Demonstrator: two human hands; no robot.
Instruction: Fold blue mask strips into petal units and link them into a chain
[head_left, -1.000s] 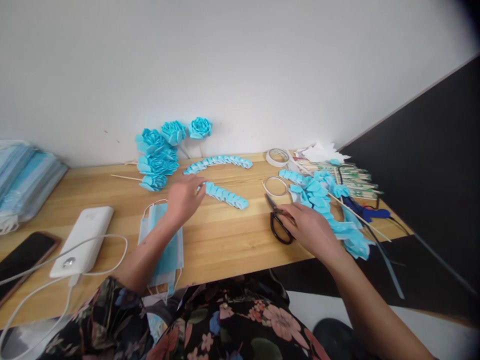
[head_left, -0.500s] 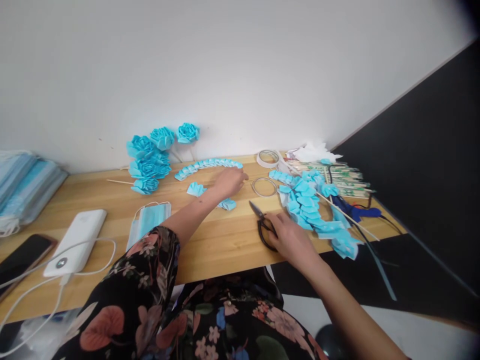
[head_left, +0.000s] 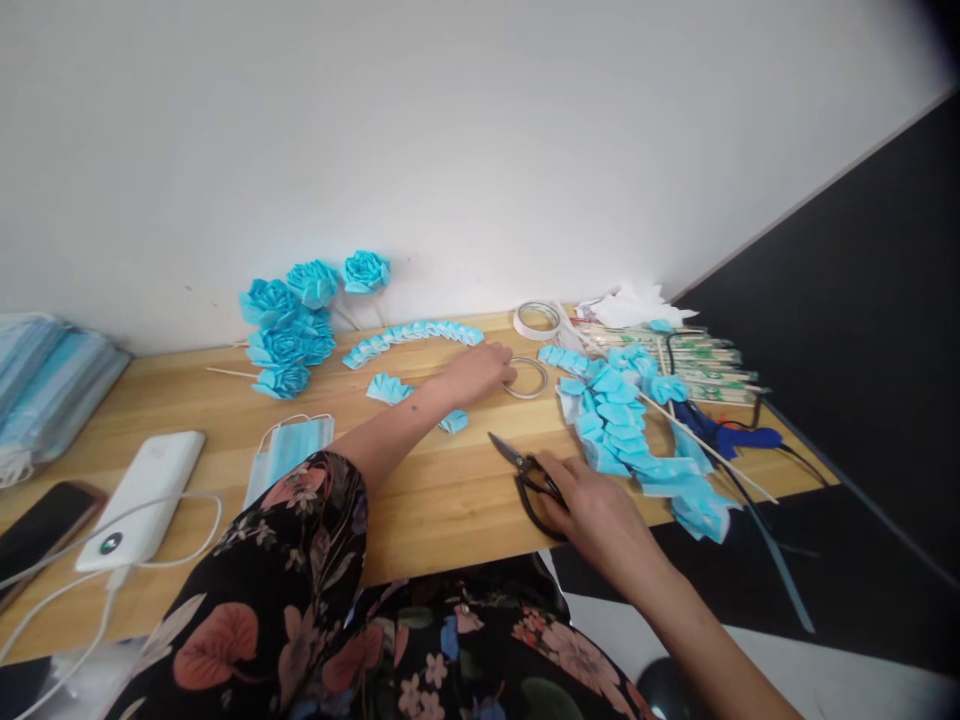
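My left hand (head_left: 480, 374) reaches across the table, its fingertips at the left edge of a thin tape ring (head_left: 529, 379) and pinched on it. Low on the right, my right hand (head_left: 592, 500) has its fingers around the black handles of the scissors (head_left: 525, 470), whose blades point up and left. An arc of folded blue pieces (head_left: 412, 332) lies behind my left hand. Small blue pieces (head_left: 388, 389) lie beside my left forearm, partly hidden by it. A long heap of blue petals (head_left: 615, 420) is to the right of the scissors.
Blue paper flowers (head_left: 281, 340) on sticks stand by the wall. A wider tape roll (head_left: 535, 320), wrapped sticks (head_left: 709, 360) and a blue-handled tool (head_left: 750, 439) are at the right. Masks (head_left: 56, 390), a phone (head_left: 45, 535) and a white power bank (head_left: 142, 500) with cables lie left.
My left hand has moved right, from beside the blue arc to the thin tape ring. My right hand and the scissors have shifted slightly toward me.
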